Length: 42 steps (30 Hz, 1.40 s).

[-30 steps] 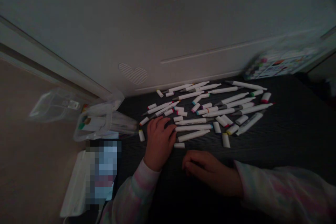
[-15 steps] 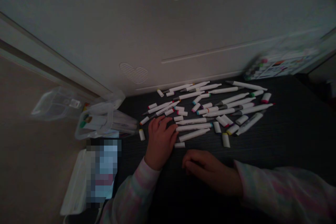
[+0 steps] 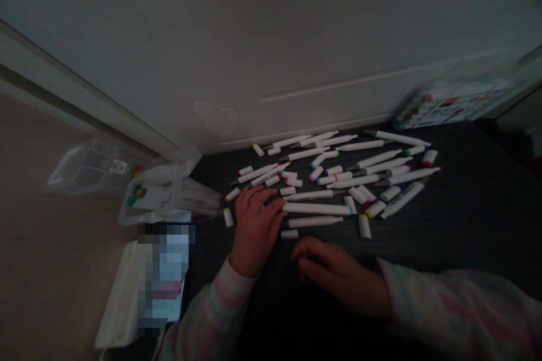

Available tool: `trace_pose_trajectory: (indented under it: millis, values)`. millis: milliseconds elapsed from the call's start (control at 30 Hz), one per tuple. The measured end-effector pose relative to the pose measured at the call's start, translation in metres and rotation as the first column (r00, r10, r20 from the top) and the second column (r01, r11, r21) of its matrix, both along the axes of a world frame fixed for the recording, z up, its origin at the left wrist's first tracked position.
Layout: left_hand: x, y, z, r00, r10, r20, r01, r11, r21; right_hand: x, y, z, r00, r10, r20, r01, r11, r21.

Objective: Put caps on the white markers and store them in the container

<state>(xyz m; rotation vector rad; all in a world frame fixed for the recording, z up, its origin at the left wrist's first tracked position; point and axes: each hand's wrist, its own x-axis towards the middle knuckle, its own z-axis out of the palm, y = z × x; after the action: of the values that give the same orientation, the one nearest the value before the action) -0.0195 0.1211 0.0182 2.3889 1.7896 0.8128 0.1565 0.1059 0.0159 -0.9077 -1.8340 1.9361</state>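
Note:
Many white markers and loose caps point(image 3: 339, 172) lie scattered on a dark table point(image 3: 466, 220). My left hand point(image 3: 256, 228) rests at the left end of the pile. Its thumb and forefinger close round the end of one long white marker point(image 3: 317, 208), which lies level. A second marker point(image 3: 315, 221) and a loose cap point(image 3: 289, 234) lie just below it. My right hand point(image 3: 334, 273) rests palm down nearer to me, fingers curled. What is under them is hidden in the dim light.
A clear plastic marker case point(image 3: 165, 197) with markers in it lies at the table's left edge, beside a clear lid point(image 3: 91, 166). A white panel with heart cut-outs point(image 3: 214, 118) backs the table. A colourful box point(image 3: 449, 104) sits at the far right.
The long marker at my left fingertips has turned level and slid a little. The marker below it shifted too. My right hand barely moved.

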Motion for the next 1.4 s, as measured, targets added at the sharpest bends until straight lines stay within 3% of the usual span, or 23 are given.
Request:
trace_pose_trajectory:
  millis: [200,433,633,933,1100,1400]
  values:
    - [-0.002,-0.001,0.005,0.989,-0.082,0.126,0.086,0.996,-0.026,-0.001,-0.003,-0.007,0.986,-0.103,-0.129,0.086,0.987,-0.134]
    - [-0.004,0.000,0.004,0.980,-0.137,0.141,0.148,0.986,-0.073,0.000,-0.005,-0.008,0.939,-0.210,-0.274,0.134,0.954,-0.270]
    - [-0.006,-0.001,0.005,0.981,-0.110,0.161,0.118,0.992,-0.042,-0.001,-0.003,-0.009,0.964,-0.156,-0.214,0.108,0.969,-0.221]
    - [-0.009,-0.001,0.005,0.962,-0.154,0.227,0.173,0.983,-0.068,-0.002,-0.005,-0.012,0.904,-0.313,-0.292,0.239,0.935,-0.264]
    - [-0.009,0.000,0.005,0.967,-0.161,0.199,0.178,0.981,-0.071,-0.003,-0.003,-0.018,0.846,-0.398,-0.355,0.273,0.895,-0.352]
    - [-0.005,-0.002,0.002,0.978,-0.159,0.132,0.168,0.984,-0.053,0.002,-0.001,-0.007,0.896,-0.300,-0.328,0.249,0.950,-0.190]
